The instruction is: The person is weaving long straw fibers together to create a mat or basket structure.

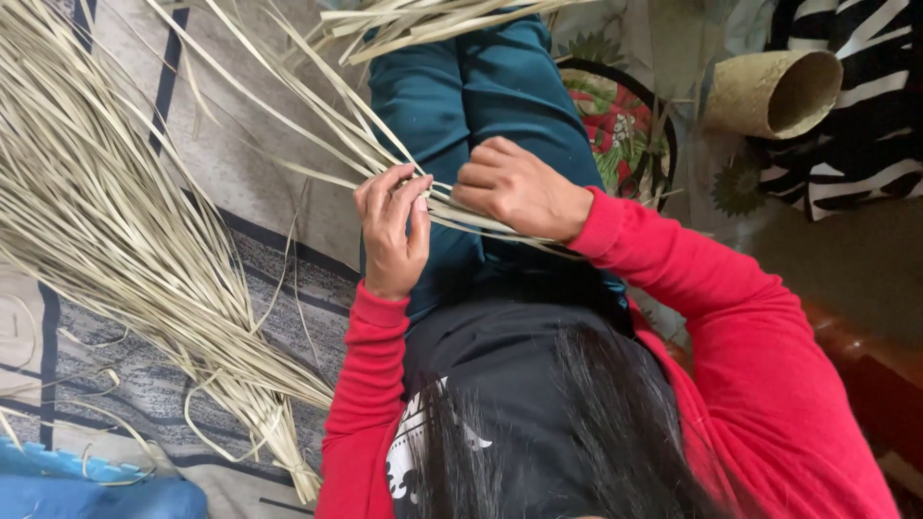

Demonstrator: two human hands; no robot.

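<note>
While we sit on the patterned mat (240, 163), our left hand (392, 229) and right hand (514, 187) both pinch dried palm-leaf strips (317, 120), fingers curled closed; woven basket (774, 91) nearby.

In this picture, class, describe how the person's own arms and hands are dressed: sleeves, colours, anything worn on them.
Both arms wear long, bright red sleeves of soft knit fabric, ending in ribbed cuffs at the wrists. The left hand and right hand are bare: no gloves, and no rings, watch or bracelet are visible. The left sleeve is snug; the right sleeve creases loosely.
</note>
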